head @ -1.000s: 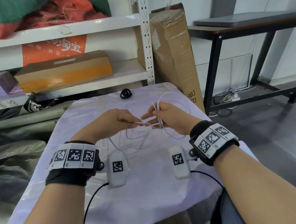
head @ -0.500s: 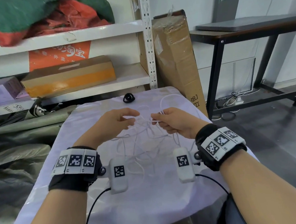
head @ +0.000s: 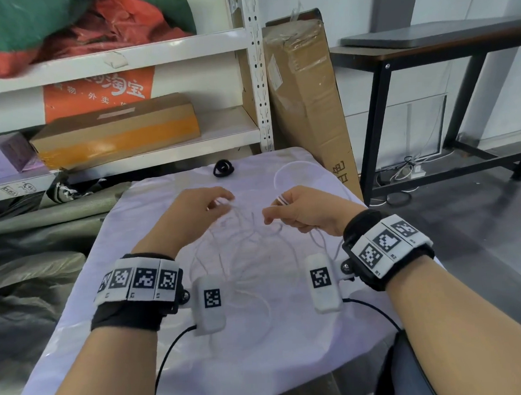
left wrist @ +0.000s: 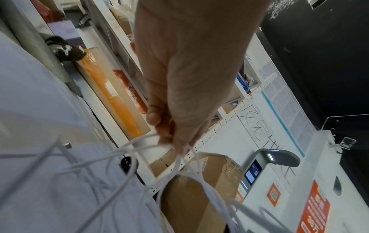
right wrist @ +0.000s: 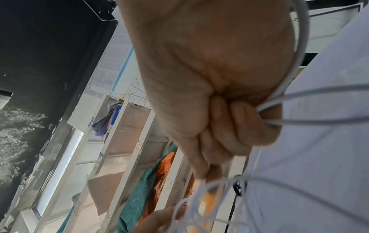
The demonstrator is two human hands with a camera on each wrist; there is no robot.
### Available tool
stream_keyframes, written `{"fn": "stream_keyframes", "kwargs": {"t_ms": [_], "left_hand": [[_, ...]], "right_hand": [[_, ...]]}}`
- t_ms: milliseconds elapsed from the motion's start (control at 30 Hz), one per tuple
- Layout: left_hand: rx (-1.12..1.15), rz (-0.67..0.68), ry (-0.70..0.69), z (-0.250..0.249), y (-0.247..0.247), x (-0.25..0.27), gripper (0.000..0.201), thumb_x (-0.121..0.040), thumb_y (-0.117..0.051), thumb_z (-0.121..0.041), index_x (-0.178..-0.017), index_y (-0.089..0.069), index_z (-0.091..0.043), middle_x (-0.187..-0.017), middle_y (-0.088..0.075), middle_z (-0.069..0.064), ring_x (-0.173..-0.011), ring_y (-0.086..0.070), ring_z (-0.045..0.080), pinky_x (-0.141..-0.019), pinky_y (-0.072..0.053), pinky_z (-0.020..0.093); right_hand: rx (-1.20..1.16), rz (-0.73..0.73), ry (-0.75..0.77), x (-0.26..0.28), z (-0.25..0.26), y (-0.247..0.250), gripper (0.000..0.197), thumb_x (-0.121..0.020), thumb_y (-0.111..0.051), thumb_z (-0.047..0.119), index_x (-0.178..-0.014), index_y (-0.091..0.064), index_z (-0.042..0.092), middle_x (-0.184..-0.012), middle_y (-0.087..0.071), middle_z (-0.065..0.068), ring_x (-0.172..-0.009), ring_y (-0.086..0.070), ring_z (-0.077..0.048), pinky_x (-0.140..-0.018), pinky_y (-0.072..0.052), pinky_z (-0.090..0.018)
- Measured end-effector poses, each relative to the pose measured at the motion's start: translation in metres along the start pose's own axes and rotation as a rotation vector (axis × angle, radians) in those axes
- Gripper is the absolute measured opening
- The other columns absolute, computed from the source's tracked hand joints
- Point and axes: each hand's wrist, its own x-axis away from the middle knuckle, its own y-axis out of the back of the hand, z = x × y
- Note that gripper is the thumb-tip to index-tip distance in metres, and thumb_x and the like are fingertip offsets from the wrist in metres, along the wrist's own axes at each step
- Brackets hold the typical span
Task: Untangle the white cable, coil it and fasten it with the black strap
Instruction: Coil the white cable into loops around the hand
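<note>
A thin white cable (head: 249, 234) hangs in a loose tangle between my two hands above the white cloth (head: 262, 343). My left hand (head: 214, 204) pinches several strands at its fingertips, seen close in the left wrist view (left wrist: 175, 146). My right hand (head: 287, 211) grips a bundle of cable loops in a fist, with strands (right wrist: 267, 108) coming out between its curled fingers. One loop (head: 294, 167) arcs over the cloth beyond the right hand. The black strap (head: 223, 168), coiled, lies on the far edge of the cloth, apart from both hands.
A tall cardboard box (head: 305, 103) leans behind the table's far right corner. White shelving (head: 147, 155) with boxes stands behind. A black-framed table (head: 427, 52) is to the right. Grey-green sacks (head: 29, 272) lie on the floor at the left.
My hands have drawn apart and risen from the cloth, stretching the tangle between them. The strap has not moved.
</note>
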Motion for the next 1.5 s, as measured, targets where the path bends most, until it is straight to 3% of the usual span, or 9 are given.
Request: {"fn": "stream_keyframes", "kwargs": {"t_ms": [233, 400, 500, 667, 867, 1033, 1167, 1300, 1500], "left_hand": [[0.527, -0.513, 0.347, 0.030, 0.016, -0.007, 0.019, -0.101, -0.037, -0.013, -0.111, -0.054, -0.014, -0.065, -0.059, 0.007, -0.041, -0.060, 0.007, -0.056, -0.052, 0.028], [1.162, -0.827, 0.531, 0.047, 0.025, -0.001, 0.011, -0.102, -0.033, -0.009, -0.107, -0.042, -0.013, -0.087, -0.058, 0.007, -0.064, -0.065, 0.013, -0.057, -0.053, 0.017], [1.114, -0.854, 0.631, 0.065, 0.018, 0.002, 0.014, -0.100, -0.037, -0.006, -0.106, -0.045, -0.015, -0.105, -0.060, 0.012, -0.074, -0.063, 0.010, -0.064, -0.052, 0.017], [0.524, -0.347, 0.678, 0.059, 0.005, -0.003, 0.051, -0.093, -0.035, 0.001, -0.140, -0.039, -0.019, -0.144, -0.035, 0.016, -0.105, -0.050, 0.029, -0.075, -0.037, 0.033], [0.192, -0.387, 0.194, 0.016, 0.008, -0.005, 0.044, -0.094, -0.047, -0.005, -0.137, -0.046, -0.017, -0.149, -0.031, 0.007, -0.135, -0.035, 0.023, -0.103, -0.029, 0.028], [0.378, -0.130, -0.131, -0.016, 0.001, -0.004, 0.052, -0.092, -0.059, -0.021, -0.139, -0.040, -0.033, -0.147, -0.037, -0.013, -0.131, -0.037, 0.000, -0.106, -0.029, 0.020], [0.558, 0.020, -0.077, -0.025, -0.003, -0.003, 0.037, -0.090, -0.064, -0.016, -0.122, -0.057, -0.033, -0.118, -0.064, -0.016, -0.108, -0.060, -0.002, -0.104, -0.045, 0.034], [0.632, 0.199, -0.155, -0.030, -0.005, 0.001, 0.062, -0.084, -0.071, -0.017, -0.129, -0.043, -0.049, -0.128, -0.050, -0.027, -0.118, -0.050, -0.006, -0.101, -0.043, 0.022], [0.538, 0.136, -0.171, -0.036, -0.009, 0.001, 0.015, -0.087, -0.066, -0.010, -0.093, -0.063, -0.024, -0.086, -0.066, -0.024, -0.081, -0.059, -0.006, -0.075, -0.045, 0.017]], "right_hand": [[-0.240, -0.540, -0.122, -0.009, -0.016, 0.026, 0.023, -0.095, -0.049, 0.018, -0.072, -0.051, 0.016, -0.062, -0.040, 0.002, -0.051, -0.033, -0.009, -0.046, -0.027, -0.019], [-0.466, -0.786, -0.122, -0.008, -0.030, 0.041, 0.028, -0.093, -0.046, 0.015, -0.065, -0.044, 0.019, -0.061, -0.039, 0.003, -0.049, -0.035, -0.010, -0.043, -0.030, -0.021], [-0.543, -0.845, -0.108, -0.009, -0.034, 0.043, 0.030, -0.096, -0.042, 0.014, -0.065, -0.044, 0.018, -0.059, -0.039, 0.002, -0.045, -0.035, -0.008, -0.031, -0.028, -0.014], [-0.763, -0.687, -0.008, -0.014, -0.023, 0.027, 0.026, -0.100, -0.040, 0.013, -0.075, -0.049, 0.012, -0.045, -0.038, 0.005, -0.026, -0.024, -0.001, -0.030, -0.020, -0.014], [-0.739, -0.335, 0.068, -0.011, -0.011, 0.019, 0.023, -0.101, -0.043, 0.018, -0.080, -0.052, 0.011, -0.043, -0.035, 0.010, -0.034, -0.024, -0.003, -0.033, -0.022, -0.015], [-0.706, -0.052, 0.064, -0.004, 0.002, 0.008, 0.026, -0.101, -0.043, 0.023, -0.079, -0.051, 0.011, -0.050, -0.026, 0.008, -0.040, -0.019, -0.004, -0.037, -0.017, -0.016], [-0.709, 0.132, 0.026, 0.002, 0.007, 0.004, 0.031, -0.102, -0.036, 0.028, -0.078, -0.049, 0.013, -0.049, -0.025, 0.009, -0.038, -0.018, -0.004, -0.040, -0.013, -0.017], [-0.752, 0.352, -0.014, 0.006, 0.011, -0.002, 0.034, -0.102, -0.033, 0.029, -0.076, -0.049, 0.013, -0.046, -0.027, 0.010, -0.039, -0.011, -0.004, -0.038, -0.012, -0.016], [-0.868, 0.567, 0.037, 0.008, 0.017, -0.012, 0.031, -0.099, -0.033, 0.027, -0.077, -0.049, 0.011, -0.044, -0.032, 0.010, -0.037, -0.010, -0.005, -0.035, -0.012, -0.015]]}}
